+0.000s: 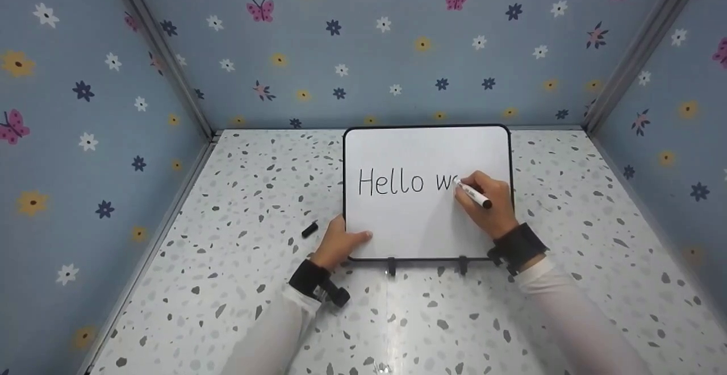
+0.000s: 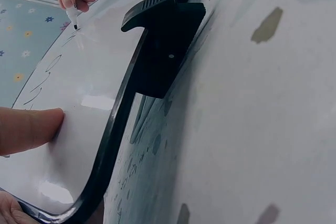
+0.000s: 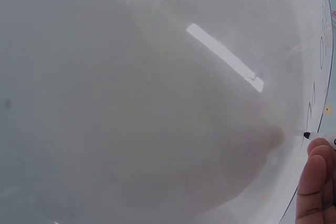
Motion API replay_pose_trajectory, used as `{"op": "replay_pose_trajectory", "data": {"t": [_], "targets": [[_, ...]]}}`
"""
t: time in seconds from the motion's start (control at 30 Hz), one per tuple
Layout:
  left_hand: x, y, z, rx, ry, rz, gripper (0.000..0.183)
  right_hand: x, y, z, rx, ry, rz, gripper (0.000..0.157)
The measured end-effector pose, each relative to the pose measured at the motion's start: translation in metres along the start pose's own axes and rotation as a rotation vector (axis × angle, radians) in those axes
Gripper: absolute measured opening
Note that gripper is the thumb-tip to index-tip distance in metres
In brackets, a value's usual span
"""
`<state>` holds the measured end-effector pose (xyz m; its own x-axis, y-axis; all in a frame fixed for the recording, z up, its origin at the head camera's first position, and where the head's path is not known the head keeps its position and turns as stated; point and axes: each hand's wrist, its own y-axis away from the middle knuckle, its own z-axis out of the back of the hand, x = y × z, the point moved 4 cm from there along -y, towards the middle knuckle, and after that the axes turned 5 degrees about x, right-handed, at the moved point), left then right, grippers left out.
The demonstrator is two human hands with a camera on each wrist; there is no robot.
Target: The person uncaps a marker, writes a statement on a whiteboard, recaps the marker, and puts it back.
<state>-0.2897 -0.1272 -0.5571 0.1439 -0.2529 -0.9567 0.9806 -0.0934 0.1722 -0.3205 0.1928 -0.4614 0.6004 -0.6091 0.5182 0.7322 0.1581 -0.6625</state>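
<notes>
A whiteboard (image 1: pixel 409 221) with a black frame stands tilted on the table, bearing the handwritten words "Hello wo" in thin black strokes. My right hand (image 1: pixel 489 204) pinches a white marker (image 1: pixel 474 194), its dark tip against the board at the end of the writing; the tip also shows in the right wrist view. At the board's lower left corner my left hand (image 1: pixel 339 243) grips the edge, thumb (image 2: pixel 31 129) flat on the white face and the other fingers mostly hidden behind. Just left of that hand lies a black marker cap (image 1: pixel 309 229).
Two black stand feet (image 2: pixel 168 40) hook over the board's lower edge. The speckled table (image 1: pixel 255 193) is bounded by blue flowered panels (image 1: pixel 386 51) at the back and sides, joined by metal corner posts (image 1: pixel 164 51). A black strap is on each wrist.
</notes>
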Motion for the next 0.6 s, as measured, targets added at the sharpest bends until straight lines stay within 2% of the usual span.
{"op": "replay_pose_trajectory", "data": {"t": [0.37,0.6], "targets": [[0.0,0.0,0.0,-0.006,0.016,-0.018,0.054,0.0,0.009,0.002,0.007,0.012,0.038,0.005],[-0.001,0.001,-0.001,-0.006,0.005,-0.021,0.054,-0.001,0.012,0.006,0.026,-0.006,-0.005,0.005]]}}
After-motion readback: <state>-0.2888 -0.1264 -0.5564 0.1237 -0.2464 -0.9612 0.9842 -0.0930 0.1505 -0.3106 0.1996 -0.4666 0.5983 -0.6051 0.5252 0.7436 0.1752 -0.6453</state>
